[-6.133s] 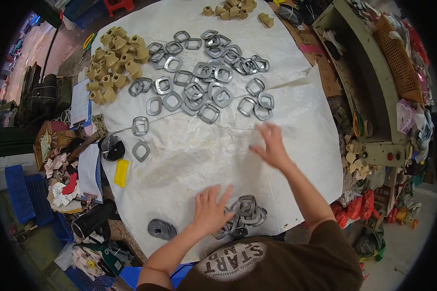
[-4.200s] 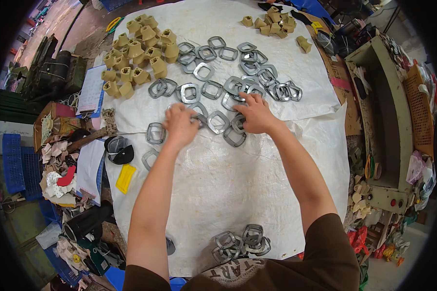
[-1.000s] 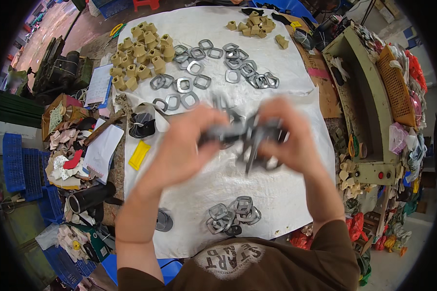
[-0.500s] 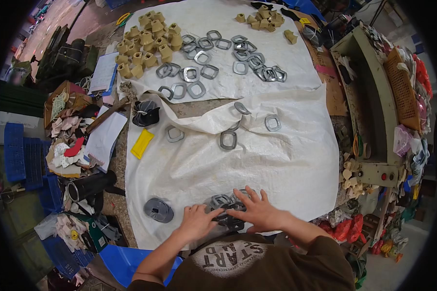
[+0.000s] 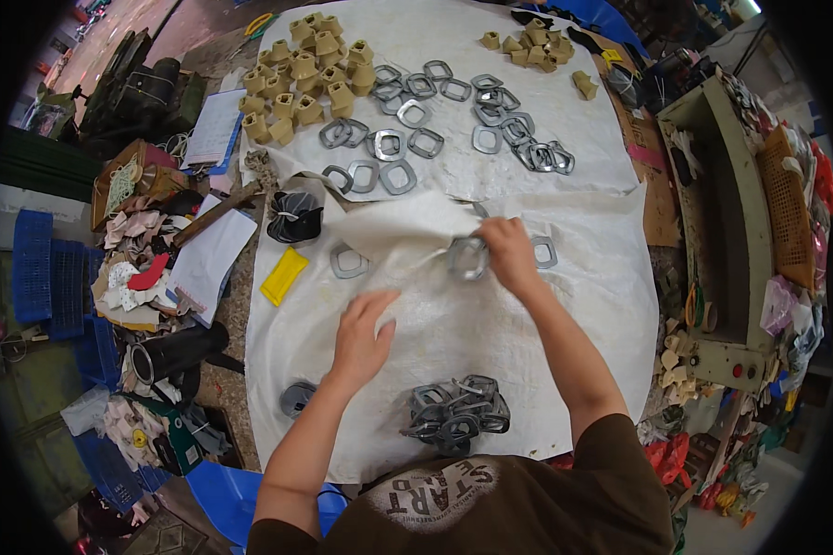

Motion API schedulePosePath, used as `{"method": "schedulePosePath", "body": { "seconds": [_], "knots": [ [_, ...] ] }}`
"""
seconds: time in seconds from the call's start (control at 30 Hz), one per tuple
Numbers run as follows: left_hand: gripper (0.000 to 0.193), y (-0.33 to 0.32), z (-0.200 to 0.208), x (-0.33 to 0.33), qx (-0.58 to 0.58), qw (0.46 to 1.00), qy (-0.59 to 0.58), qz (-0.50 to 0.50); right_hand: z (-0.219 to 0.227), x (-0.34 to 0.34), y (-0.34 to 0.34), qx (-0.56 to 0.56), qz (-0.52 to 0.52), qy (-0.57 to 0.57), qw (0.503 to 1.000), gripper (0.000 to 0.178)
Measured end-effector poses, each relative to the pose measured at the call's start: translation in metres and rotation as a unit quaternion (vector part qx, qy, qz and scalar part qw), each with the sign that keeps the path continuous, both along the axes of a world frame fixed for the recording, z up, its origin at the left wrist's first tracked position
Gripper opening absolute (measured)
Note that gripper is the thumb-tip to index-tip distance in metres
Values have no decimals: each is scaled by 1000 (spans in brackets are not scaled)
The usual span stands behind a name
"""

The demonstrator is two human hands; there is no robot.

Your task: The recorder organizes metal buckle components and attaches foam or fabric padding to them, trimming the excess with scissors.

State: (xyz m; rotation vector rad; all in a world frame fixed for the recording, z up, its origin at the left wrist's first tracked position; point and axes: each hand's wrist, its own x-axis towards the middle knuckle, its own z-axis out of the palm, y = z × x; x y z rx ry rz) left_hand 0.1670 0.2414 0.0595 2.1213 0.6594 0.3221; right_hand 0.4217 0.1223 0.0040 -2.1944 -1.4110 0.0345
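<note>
My right hand point(image 5: 510, 248) is at the middle of the white sheet point(image 5: 565, 324), beside a raised fold. Its fingers are closed on a grey, rounded-square ring point(image 5: 467, 260), which is blurred by motion. Left of it, my left hand point(image 5: 365, 335) hovers over the sheet with fingers stretched and thumb apart, holding nothing. Close to my body lies a heap of similar grey rings point(image 5: 455, 412). A grey stack point(image 5: 297, 399) sits partly hidden behind my left forearm. Single rings lie on either side of the fold, one at the left point(image 5: 348, 262) and one at the right point(image 5: 545, 252).
Many grey rings point(image 5: 398, 177) and a pile of tan angular pieces point(image 5: 304, 69) cover the far sheet. More tan pieces point(image 5: 539, 44) are at the far right. A yellow packet point(image 5: 284, 276) and a black bundle point(image 5: 295, 216) lie left. A metal trough point(image 5: 713, 213) borders the right.
Both hands have left the heap of rings near my body. My right hand has reached forward to the sheet's middle and closed on a ring; my left has moved forward too. The view has shifted slightly.
</note>
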Motion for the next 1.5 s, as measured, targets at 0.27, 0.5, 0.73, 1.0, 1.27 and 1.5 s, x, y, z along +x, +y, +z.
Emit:
{"method": "schedulePosePath", "body": {
  "seconds": [0.27,0.5,0.73,1.0,1.27,1.5],
  "knots": [
    [56,9,-16,92,18,996,32,-80,35,28,19,48,-41,285,956,27],
    [59,14,-33,93,58,993,-4,-104,36,31,20,159,-36,479,863,17],
    [58,18,-79,81,23,996,-6,-87,140,112,4,356,-152,287,876,6],
    [39,34,-57,102,66,995,-64,30,132,99,11,-3,-48,378,925,29],
    [41,71,-60,37,210,954,210,47,33,60,56,-420,-19,172,891,45],
    [51,82,-54,45,181,965,189,-5,-19,79,34,-273,34,193,942,41]
  ]
}}
